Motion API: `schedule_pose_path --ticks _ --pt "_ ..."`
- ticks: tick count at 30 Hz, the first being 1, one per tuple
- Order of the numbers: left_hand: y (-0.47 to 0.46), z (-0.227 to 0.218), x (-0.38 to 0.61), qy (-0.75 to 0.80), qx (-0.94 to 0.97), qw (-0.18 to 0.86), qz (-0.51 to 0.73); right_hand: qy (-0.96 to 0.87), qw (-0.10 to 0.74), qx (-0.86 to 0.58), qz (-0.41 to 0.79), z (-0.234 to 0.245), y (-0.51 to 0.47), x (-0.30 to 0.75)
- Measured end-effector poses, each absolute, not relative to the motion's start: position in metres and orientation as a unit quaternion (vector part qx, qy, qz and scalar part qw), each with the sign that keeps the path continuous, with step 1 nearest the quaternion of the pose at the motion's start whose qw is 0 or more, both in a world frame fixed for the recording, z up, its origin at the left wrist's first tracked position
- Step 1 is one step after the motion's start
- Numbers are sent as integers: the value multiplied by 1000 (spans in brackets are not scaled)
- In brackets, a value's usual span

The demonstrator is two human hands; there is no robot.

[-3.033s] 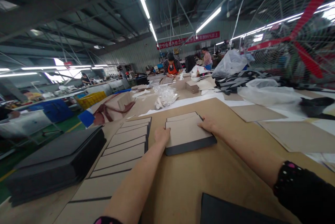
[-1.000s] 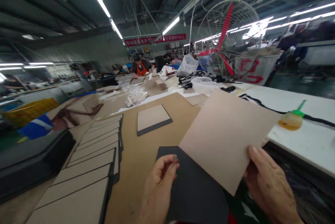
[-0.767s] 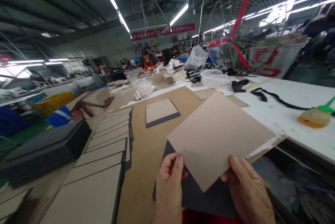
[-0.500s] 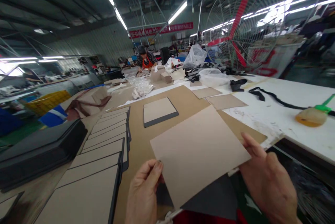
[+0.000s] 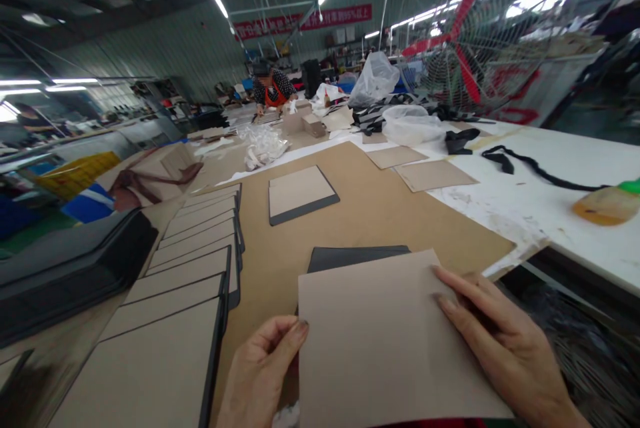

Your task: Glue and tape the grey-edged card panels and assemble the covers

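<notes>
Over the near part of the brown board (image 5: pixel 380 215), it's both hands on a plain beige sheet (image 5: pixel 380 348) — the left hand (image 5: pixel 265 368) pinching its left edge between thumb and fingers, the right hand (image 5: pixel 505 338) gripping the opposite edge, thumb laid over the face! Beneath that sheet lies a dark panel (image 5: pixel 353 258), only its far strip peeping out past the top edge. Further up the board sits another dark panel with a beige piece (image 5: pixel 303 191) on it, a dark band showing along its near side. Look to the left: a long overlapping row of beige-faced, dark-edged panels (image 5: pixel 150 348) runs toward the camera, and beyond it, a thick dark stack (image 5: pixel 70 268). Over on the right, 2 loose beige sheets (image 5: pixel 437 175) lie beside the board's edge, then a black strap (image 5: pixel 550 178) trails across the white surface (image 5: pixel 565 148) toward a green-topped amber bottle (image 5: pixel 607 207). Farther back, a co-worker in an orange apron (image 5: pixel 274 96) leans over the table — and a big fan with 3 red blades (image 5: pixel 465 31) stands at upper right
</notes>
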State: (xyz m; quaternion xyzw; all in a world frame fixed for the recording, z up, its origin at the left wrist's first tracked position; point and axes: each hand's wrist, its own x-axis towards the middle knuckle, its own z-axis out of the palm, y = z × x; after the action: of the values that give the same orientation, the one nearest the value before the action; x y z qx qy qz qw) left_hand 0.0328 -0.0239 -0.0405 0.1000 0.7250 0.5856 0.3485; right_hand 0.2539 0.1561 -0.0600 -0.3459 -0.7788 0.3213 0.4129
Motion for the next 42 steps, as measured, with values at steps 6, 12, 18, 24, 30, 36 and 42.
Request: schedule_pose_path --ticks 6,12,18,24,30,36,42 --pt "-34 -57 18 809 175 256 499 -792 363 -378 312 -86 139 261" --pt "-20 -52 4 843 334 184 380 -755 298 -438 387 -88 149 251" --pt "10 -48 1 871 378 99 297 -777 284 -434 357 -81 176 227" --pt "34 -50 -6 879 399 51 255 -783 268 -440 348 -85 195 218" --pt "43 -60 -15 878 390 78 264 -790 272 -440 329 -98 202 216" --pt "44 -68 -17 868 378 105 305 -812 279 -436 271 -115 207 219" --pt "44 -72 -22 867 366 121 315 -827 275 -430 236 -124 207 223"
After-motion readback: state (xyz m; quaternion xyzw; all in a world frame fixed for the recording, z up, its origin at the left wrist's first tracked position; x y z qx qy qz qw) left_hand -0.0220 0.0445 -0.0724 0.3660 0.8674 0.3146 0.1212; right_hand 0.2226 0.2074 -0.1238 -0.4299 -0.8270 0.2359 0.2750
